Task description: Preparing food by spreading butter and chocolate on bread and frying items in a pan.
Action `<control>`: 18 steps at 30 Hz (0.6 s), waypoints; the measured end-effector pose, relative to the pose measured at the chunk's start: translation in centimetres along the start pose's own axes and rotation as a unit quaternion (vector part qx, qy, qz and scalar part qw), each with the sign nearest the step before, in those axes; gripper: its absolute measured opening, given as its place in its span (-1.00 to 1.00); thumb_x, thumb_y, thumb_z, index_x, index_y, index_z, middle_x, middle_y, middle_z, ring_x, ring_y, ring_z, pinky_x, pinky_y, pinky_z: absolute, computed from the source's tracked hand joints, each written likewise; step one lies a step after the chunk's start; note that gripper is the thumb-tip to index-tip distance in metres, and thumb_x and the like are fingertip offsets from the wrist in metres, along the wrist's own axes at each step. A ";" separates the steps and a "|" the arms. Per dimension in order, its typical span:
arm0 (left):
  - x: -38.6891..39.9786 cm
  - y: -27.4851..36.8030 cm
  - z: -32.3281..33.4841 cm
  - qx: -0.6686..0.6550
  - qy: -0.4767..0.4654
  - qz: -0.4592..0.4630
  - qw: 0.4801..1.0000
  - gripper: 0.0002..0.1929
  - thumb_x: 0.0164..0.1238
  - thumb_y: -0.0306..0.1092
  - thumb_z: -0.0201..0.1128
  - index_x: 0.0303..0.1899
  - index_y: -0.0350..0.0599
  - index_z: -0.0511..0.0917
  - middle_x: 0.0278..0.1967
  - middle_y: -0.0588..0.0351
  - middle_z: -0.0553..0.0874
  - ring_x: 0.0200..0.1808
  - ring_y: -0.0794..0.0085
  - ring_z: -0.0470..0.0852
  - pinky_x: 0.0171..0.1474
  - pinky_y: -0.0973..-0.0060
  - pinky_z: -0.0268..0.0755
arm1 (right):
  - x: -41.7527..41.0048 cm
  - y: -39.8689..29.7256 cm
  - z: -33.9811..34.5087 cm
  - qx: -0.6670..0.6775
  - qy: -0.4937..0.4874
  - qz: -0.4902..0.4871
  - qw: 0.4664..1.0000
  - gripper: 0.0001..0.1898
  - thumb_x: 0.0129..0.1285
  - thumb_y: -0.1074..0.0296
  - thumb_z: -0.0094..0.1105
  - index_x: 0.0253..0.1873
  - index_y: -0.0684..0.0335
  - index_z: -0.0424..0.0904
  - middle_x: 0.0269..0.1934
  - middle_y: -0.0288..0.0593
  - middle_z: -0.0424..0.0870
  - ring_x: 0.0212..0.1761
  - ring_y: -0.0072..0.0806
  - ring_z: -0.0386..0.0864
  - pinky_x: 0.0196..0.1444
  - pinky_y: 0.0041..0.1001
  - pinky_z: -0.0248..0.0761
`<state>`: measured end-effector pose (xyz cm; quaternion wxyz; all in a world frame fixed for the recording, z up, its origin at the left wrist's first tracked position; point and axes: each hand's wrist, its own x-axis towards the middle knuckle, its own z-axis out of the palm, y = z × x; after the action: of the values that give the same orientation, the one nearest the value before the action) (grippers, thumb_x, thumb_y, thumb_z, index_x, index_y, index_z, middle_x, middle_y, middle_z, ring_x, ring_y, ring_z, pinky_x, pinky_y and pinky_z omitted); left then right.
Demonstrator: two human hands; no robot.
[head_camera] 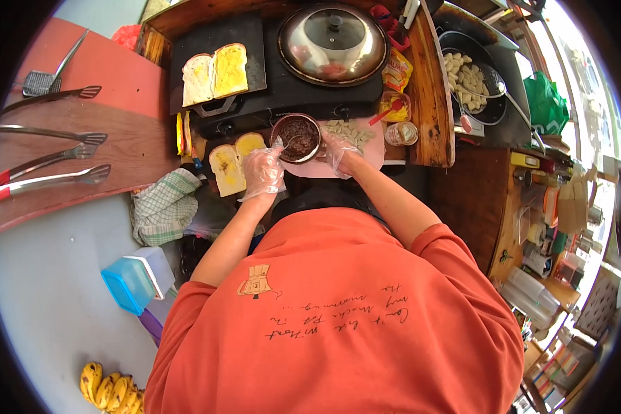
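My left hand, in a clear plastic glove, is at the left side of a round bowl of dark brown filling, where a thin metal utensil handle shows by its fingers. My right hand, also gloved, holds the bowl's right rim. Beside my left hand lie two bread slices with yellow spread, partly covered by it. Pale dough pieces lie on a pink board under and beside my right hand. Two more spread slices rest on the black griddle.
A lidded pan sits on the black stove. An open jar and a yellow spread tub stand right. Tongs lie on the left table, near a checked cloth. Far right is a wok with pale pieces.
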<state>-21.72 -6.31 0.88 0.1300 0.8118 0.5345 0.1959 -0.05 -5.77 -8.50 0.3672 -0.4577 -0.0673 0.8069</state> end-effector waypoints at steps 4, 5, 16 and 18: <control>-0.7 1.8 0.9 0.018 0.036 -0.014 0.999 -0.76 0.01 -0.54 0.22 -0.30 -0.09 0.80 -0.47 -0.06 0.73 -0.32 0.02 0.70 -0.21 0.11 0.51 | 0.3 0.0 0.0 0.026 -0.051 0.004 0.998 -0.49 0.64 -0.03 -0.19 0.41 0.25 0.37 0.33 0.04 0.52 0.30 -0.07 0.52 0.46 -0.07 0.33; -0.6 1.9 0.6 0.026 0.044 0.007 0.999 -0.79 0.12 -0.49 0.22 -0.27 -0.06 0.79 -0.50 -0.02 0.70 -0.35 0.04 0.68 -0.24 0.11 0.46 | 0.4 -0.1 0.0 0.049 -0.078 0.007 0.996 -0.48 0.64 -0.04 -0.18 0.40 0.25 0.37 0.33 0.03 0.52 0.31 -0.07 0.52 0.46 -0.06 0.33; -2.1 2.7 -1.1 0.187 0.036 0.008 0.982 -0.62 0.23 -0.40 0.17 0.09 0.01 0.71 -0.46 0.19 0.67 -0.30 0.26 0.65 -0.20 0.23 0.39 | 1.2 0.4 0.6 0.071 -0.112 -0.024 0.991 -0.52 0.61 -0.01 -0.07 0.40 0.19 0.41 0.30 -0.06 0.57 0.27 -0.17 0.56 0.37 -0.03 0.44; -2.0 3.4 -0.6 0.182 0.070 -0.017 0.981 -0.60 0.20 -0.40 0.19 0.10 0.00 0.71 -0.46 0.18 0.67 -0.29 0.25 0.65 -0.20 0.22 0.39 | 1.2 0.3 0.5 0.068 -0.125 -0.013 0.990 -0.53 0.61 0.01 -0.05 0.38 0.20 0.43 0.29 -0.07 0.59 0.27 -0.18 0.56 0.37 -0.04 0.44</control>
<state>-19.93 -9.47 2.48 -0.0545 0.7968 0.5829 0.1492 -0.96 -5.06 -9.15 0.3970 -0.3260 -0.0638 0.8556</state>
